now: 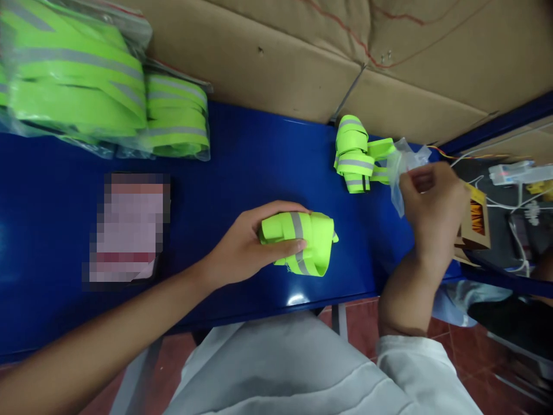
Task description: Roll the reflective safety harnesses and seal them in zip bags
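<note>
A folded bundle of neon-yellow reflective strap (317,242) with a grey stripe rests in the grip of my left hand (263,236), just over the blue table. On the right, my right hand (432,196) pinches a clear plastic bag (400,173); some fingers are hidden behind the hand. Just left of that bag lie more rolled reflective straps (354,154), partly overlapped by the plastic.
Bagged reflective straps (78,86) are piled at the back left, a smaller bag (177,118) beside them. A blurred-out phone-like object (129,227) lies on the blue table (242,155). Cardboard (285,69) lines the back. An open carton (477,222) and white cables stand at right.
</note>
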Available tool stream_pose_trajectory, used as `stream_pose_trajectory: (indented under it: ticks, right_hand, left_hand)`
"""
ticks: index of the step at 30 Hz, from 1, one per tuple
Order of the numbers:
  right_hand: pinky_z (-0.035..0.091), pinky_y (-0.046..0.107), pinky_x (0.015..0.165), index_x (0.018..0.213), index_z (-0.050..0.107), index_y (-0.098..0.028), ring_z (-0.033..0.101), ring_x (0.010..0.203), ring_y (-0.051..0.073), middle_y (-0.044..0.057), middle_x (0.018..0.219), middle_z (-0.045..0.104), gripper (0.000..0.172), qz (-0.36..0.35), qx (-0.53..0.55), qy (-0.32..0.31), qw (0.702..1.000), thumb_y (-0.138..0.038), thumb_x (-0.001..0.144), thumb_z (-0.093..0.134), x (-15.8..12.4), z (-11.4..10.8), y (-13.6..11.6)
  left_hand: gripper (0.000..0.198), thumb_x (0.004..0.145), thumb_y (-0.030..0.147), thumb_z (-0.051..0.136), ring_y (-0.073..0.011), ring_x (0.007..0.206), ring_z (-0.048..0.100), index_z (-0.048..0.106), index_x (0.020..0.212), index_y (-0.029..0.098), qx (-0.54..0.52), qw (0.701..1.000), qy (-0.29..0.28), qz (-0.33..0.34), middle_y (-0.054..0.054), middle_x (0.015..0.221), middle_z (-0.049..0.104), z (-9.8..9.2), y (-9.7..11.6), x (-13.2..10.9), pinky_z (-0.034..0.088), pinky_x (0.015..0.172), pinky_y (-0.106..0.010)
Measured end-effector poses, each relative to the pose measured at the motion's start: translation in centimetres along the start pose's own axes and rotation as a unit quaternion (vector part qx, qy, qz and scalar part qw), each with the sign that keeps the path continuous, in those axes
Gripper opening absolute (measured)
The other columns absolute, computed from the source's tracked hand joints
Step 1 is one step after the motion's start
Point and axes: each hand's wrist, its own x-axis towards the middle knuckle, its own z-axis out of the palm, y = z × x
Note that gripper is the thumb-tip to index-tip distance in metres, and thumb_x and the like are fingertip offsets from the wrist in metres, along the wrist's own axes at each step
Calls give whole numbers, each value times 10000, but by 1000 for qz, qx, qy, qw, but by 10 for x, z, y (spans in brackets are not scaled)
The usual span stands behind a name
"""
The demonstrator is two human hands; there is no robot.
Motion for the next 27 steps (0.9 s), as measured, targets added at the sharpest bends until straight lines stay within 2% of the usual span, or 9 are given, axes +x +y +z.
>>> stream_pose_trajectory:
  ticks: [1,2,5,7,8,10,14,21,27]
  right_hand:
    - [435,321,634,889,654,-192,547,605,151,13,715,625,136,7,-25,67,997,-311,917,712,-2,3,-16]
    - [449,311,625,904,661,-193,590,625,153,17,738,660,120,-9,-16,79,997,-296,913,723,-6,5,-34]
    - [514,310,683,961,695,-220,644,693,148,6,845,727,47,-97,63,44,992,-226,926,725,-24,14,-84]
    - [560,328,757,1001,709,-232,705,803,171,4,897,759,129,-188,109,7,976,-160,901,748,-34,20,-101]
    - [574,337,776,1011,716,-238,719,833,179,4,907,767,147,-205,128,-6,970,-150,899,751,-38,22,-105]
    - [586,342,759,994,732,-246,723,812,180,2,884,768,101,-182,158,-23,970,-182,916,744,-40,25,-105]
    - [581,320,699,934,757,-239,701,730,162,-6,844,760,36,-110,188,-60,974,-270,932,738,-36,28,-99]
    - [583,298,760,1000,746,-224,723,824,164,12,914,776,81,-127,187,-76,971,-197,959,682,-38,30,-102]
    - [587,293,753,1038,719,-231,736,846,168,16,943,773,87,-136,187,-112,966,-217,969,668,-44,35,-102]
  left_hand:
    - [496,721,348,905,-226,879,737,727,1168,229,3,1000,-4,4,-80,1181,765,0,1,0,599,661,-279]
    - [497,727,353,902,-230,902,740,726,1177,233,8,1000,-9,8,-81,1198,762,0,1,0,604,680,-283]
    - [479,742,372,894,-258,1062,734,731,1172,237,30,998,-12,47,-90,1328,715,-2,3,1,625,817,-318]
    - [447,744,364,894,-284,1243,672,744,1147,242,64,993,3,97,-88,1428,655,-4,4,3,589,1001,-362]
    - [433,747,362,892,-293,1316,629,749,1139,246,80,990,10,116,-85,1463,629,-5,4,3,552,1077,-379]
    - [429,760,374,884,-306,1374,589,752,1149,251,91,988,9,126,-86,1504,598,-7,4,4,517,1135,-406]
    - [484,741,400,899,-323,1303,646,747,1170,235,45,995,17,89,-97,1504,605,-5,6,2,583,1051,-411]
    - [459,753,355,897,-253,1137,719,730,1167,246,-28,992,104,73,-52,1328,725,-3,5,2,627,892,-315]
    - [462,785,399,856,-236,1032,722,702,1188,234,33,983,155,89,-56,1231,748,-9,-2,8,612,855,-333]
